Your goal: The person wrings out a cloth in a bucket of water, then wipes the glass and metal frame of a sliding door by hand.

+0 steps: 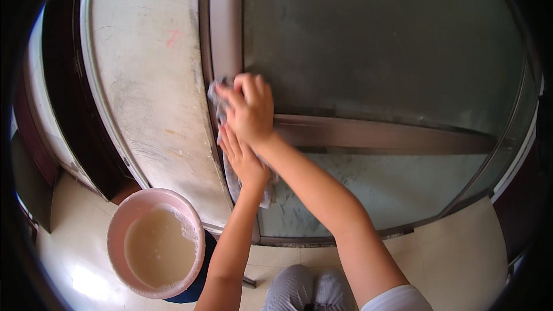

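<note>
A greyish, patterned cloth is bunched against the brown metal frame of a glazed partition or door. My right hand grips its upper part, fingers curled, where the frame's upright meets the crossbar. Just below, my left hand lies with its fingers extended, pressing the cloth to the upright. The cloth's lower end hangs down beneath my left wrist. My hands and forearms hide part of the cloth and the frame corner.
At lower left, a pink plastic bucket holds cloudy water with some suds, above something dark blue. A scuffed, scribbled white wall borders the frame. Dark glass fills the upper panel; paler glass sits below. The floor is tiled.
</note>
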The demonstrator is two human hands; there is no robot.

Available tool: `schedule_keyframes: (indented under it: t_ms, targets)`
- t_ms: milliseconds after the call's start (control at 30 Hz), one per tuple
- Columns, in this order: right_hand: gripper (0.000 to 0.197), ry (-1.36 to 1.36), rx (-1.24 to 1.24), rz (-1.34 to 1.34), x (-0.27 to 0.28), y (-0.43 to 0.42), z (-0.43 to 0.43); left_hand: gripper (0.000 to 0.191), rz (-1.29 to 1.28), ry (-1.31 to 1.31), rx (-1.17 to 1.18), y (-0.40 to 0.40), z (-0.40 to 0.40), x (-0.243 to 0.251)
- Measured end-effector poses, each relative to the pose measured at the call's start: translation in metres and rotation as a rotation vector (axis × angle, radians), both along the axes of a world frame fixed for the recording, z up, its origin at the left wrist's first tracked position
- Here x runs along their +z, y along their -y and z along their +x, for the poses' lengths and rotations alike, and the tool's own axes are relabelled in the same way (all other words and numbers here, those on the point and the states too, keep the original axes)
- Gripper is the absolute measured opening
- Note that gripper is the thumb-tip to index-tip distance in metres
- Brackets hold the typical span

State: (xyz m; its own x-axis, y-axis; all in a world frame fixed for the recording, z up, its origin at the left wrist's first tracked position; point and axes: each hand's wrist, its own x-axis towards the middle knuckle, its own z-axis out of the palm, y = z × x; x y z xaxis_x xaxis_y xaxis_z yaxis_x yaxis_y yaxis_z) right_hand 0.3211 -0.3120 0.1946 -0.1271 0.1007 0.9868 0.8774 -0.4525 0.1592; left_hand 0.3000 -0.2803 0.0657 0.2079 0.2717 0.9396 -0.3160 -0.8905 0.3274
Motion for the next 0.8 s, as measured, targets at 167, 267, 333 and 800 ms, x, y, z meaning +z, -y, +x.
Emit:
schedule_keyframes:
  t_ms: [167,267,333,800]
  targets:
    - [0.024,0.055,-0.129,-0.120,-0.064,0.032,-0.004,0.056,0.013,-0.124,-0.079,0.015,-0.008,-0.062]
    - [0.027,0.016,-0.220,-0.021,-0.058,0.061,0.002,0.055,-0.049,-0.065,-0.025,0.026,-0.002,-0.049]
    - [0.034,0.006,-0.314,0.089,-0.060,0.116,0.001,0.056,0.058,-0.017,-0.140,0.058,0.007,-0.033]
    - [0.035,-0.138,-0.149,0.090,-0.057,0.121,-0.007,0.058,0.234,-0.089,-0.116,0.061,0.011,-0.048]
